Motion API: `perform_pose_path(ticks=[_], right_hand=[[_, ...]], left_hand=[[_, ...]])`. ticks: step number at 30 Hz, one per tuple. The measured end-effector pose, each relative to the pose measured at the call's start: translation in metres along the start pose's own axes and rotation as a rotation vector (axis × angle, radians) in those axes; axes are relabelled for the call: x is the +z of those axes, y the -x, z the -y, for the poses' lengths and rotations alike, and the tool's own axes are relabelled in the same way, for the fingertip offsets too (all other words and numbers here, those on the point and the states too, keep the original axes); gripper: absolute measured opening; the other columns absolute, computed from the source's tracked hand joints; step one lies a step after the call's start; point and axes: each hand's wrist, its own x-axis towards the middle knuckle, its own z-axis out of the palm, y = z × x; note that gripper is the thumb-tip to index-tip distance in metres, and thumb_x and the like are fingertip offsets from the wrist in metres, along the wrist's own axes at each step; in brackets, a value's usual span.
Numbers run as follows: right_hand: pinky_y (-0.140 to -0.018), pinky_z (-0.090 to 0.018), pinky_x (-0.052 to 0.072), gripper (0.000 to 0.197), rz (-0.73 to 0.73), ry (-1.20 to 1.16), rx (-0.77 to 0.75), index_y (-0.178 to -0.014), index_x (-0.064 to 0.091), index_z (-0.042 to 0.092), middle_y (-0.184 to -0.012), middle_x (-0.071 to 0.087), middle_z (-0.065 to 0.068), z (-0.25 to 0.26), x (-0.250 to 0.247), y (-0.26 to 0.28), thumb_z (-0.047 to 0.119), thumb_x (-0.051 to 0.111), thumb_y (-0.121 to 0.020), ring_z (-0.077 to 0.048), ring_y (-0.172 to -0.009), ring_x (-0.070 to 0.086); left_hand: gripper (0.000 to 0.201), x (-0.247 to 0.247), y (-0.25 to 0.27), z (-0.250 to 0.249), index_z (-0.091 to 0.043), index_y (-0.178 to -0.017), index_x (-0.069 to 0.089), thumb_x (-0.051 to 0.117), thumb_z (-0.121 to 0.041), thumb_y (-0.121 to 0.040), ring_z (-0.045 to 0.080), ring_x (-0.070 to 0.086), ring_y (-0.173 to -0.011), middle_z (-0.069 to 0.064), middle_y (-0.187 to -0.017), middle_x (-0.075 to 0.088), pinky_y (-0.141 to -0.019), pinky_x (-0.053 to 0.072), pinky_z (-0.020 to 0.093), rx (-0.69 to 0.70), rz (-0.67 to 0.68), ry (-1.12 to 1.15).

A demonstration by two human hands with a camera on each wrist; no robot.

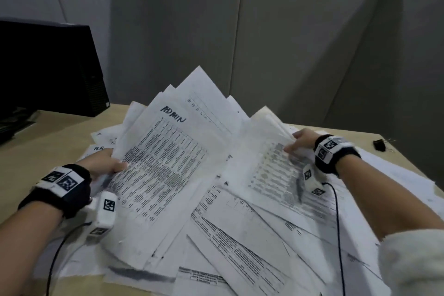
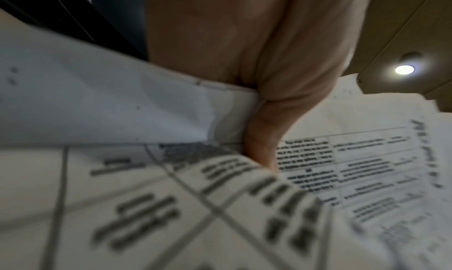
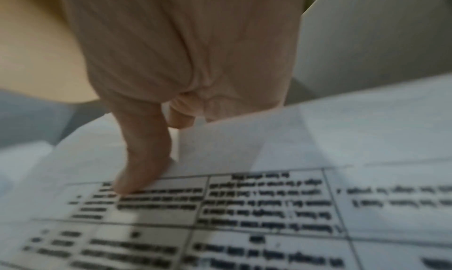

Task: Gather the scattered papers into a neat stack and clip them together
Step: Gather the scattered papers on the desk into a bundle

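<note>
Loose papers [image 1: 235,243] lie fanned across the desk [image 1: 28,151] nearest the camera, thin, limp and slick against each other, so best taken by the outer edges and squared. Left hand [image 1: 103,166] pinches the raised "ADMIN" bundle [image 1: 165,158], thumb [image 2: 264,139] on top; right hand [image 1: 301,143] grips another raised bundle [image 1: 266,154], thumb [image 3: 144,158] pressed on print (other fingers hidden beneath). Clip [image 1: 380,144] sits apart, far right.
</note>
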Motion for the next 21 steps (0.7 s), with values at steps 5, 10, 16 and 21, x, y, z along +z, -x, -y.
perform_pose_path(ticks=[5,10,16,21], right_hand=[[-0.065,-0.022,0.044,0.045,0.049,-0.089,0.012,-0.112,0.062,0.005,-0.094,0.064,-0.008,0.004,0.04,-0.027,0.023,0.077,-0.073,-0.018,-0.075,0.058],[-0.062,-0.023,0.045,0.014,-0.061,-0.096,-0.073,-0.076,0.066,0.009,-0.069,0.062,-0.002,0.019,0.046,-0.029,0.02,0.074,-0.075,-0.023,-0.075,0.059],[-0.086,-0.029,0.045,0.042,-0.151,-0.126,-0.051,-0.115,0.059,0.002,-0.104,0.063,-0.01,0.031,0.038,-0.022,0.015,0.072,-0.077,-0.029,-0.104,0.06],[-0.048,-0.009,0.046,0.038,0.009,-0.337,0.091,-0.121,0.054,0.001,-0.073,0.053,-0.002,0.041,0.036,-0.017,0.011,0.063,-0.085,-0.013,-0.062,0.048]], left_hand=[[0.017,0.005,0.0,-0.002,0.003,-0.106,0.053,0.049,0.006,-0.09,0.036,0.059,-0.088,0.024,-0.098,0.061,-0.092,0.046,0.048,0.044,0.06,-0.011],[0.012,0.006,-0.004,0.003,0.003,-0.1,0.054,0.048,0.006,-0.09,0.027,0.057,-0.079,0.02,-0.091,0.061,-0.069,0.044,0.032,0.064,0.098,0.141],[0.025,0.018,-0.007,0.008,0.003,-0.103,0.054,0.033,0.012,-0.092,0.033,0.07,-0.059,0.022,-0.072,0.071,-0.047,0.056,0.04,-0.073,0.241,0.537],[0.031,0.04,-0.006,-0.001,-0.002,-0.103,0.056,0.032,0.013,-0.09,0.029,0.071,-0.062,0.02,-0.077,0.073,-0.055,0.059,0.043,-0.075,0.302,0.656]])
